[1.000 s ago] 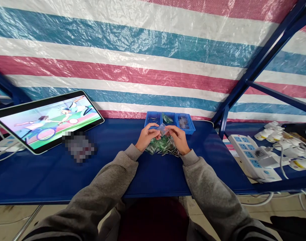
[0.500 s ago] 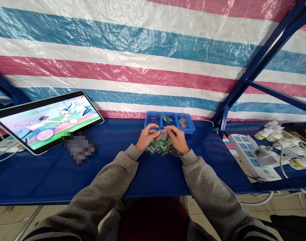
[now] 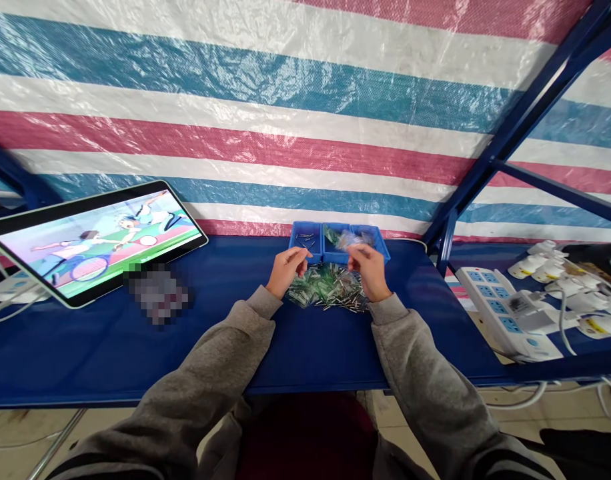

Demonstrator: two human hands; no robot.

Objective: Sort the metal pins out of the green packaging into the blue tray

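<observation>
My left hand (image 3: 287,270) is at the front of the left blue bin (image 3: 298,255), which has a few thin metal pins in it. Its thumb and fingers are pinched together; what they hold, if anything, is too small to see. In my right hand (image 3: 368,268) is a small clear plastic bag (image 3: 346,239), pinched by the fingertips above the middle and right bins. Between and below my hands spreads a pile of green-tinted plastic packets (image 3: 321,283) and loose metal pins (image 3: 353,297). Part of the green packet (image 3: 329,233) in the middle bin shows behind the bag.
A tablet (image 3: 110,240) playing a cartoon leans at the left, beside a blurred-out item (image 3: 160,293) on the blue table (image 3: 225,267). At the right lie a power strip (image 3: 505,313) and white plugs or adapters (image 3: 530,267). Striped sheeting (image 3: 305,133) hangs behind.
My hands have moved apart. The clear bag, held between both hands before, is now in my right hand, raised toward the bins. My left hand has shifted slightly left.
</observation>
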